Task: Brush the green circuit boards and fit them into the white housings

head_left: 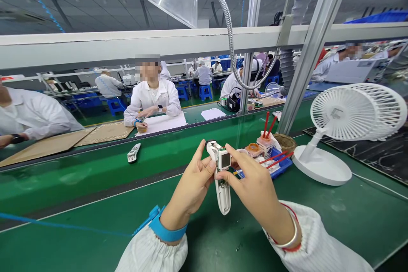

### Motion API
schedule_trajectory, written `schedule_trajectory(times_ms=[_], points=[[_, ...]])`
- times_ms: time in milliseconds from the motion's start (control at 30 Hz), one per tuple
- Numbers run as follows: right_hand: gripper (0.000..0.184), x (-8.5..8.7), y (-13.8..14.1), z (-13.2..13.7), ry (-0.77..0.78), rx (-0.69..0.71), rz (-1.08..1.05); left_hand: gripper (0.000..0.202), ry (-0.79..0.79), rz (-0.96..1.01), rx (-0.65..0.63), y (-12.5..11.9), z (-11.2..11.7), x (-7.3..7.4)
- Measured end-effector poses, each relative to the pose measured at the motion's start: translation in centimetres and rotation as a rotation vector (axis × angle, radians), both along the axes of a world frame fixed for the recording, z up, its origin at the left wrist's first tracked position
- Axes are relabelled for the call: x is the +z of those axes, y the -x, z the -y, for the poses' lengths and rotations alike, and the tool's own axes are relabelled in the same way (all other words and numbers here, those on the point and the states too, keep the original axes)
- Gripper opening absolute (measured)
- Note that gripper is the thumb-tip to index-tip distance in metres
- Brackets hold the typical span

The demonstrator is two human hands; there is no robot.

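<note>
- Holding: left hand [190,180] and right hand [256,187] together, both clamped on the upper end of an open white plastic handheld device shell [224,197], which is raised above the bench mat, lower end pointing down.
- Device: small square display [225,160] exposed near the top; circuit board visible lower down, partly hidden by fingers.
- Handling (judged): probably light, with a thin, stiff shell that could crack or flex. Exposed board and display look fragile; best gripped by the shell's side edges or handle.
- Wrists: blue wrist strap [167,230] on the left, with blue cord [63,225] trailing across the green bench mat [95,197]; metal bangle [291,233] on the right.
- Just beyond the hands: blue tray [282,165] holding red-handled brushes [276,159], orange-lidded jar [253,148] and woven basket [284,142] beside it.
- Right of these: white desk fan [342,112].
- Far left, past the glass: second white device [134,153] lying flat.
- Beyond: co-worker [153,97] in white coat across the line.
</note>
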State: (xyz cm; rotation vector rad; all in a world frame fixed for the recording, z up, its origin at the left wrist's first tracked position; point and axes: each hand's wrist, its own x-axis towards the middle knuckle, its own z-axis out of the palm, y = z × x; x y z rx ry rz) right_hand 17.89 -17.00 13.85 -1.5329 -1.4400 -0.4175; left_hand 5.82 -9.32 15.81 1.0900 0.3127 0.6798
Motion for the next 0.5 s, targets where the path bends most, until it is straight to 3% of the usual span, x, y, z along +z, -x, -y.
schedule_trajectory(times_ms=[500], points=[[0.052,0.15,0.00,-0.26,-0.120,0.060,0.036,0.075,0.033,0.045,-0.070,0.50,-0.46,0.17]])
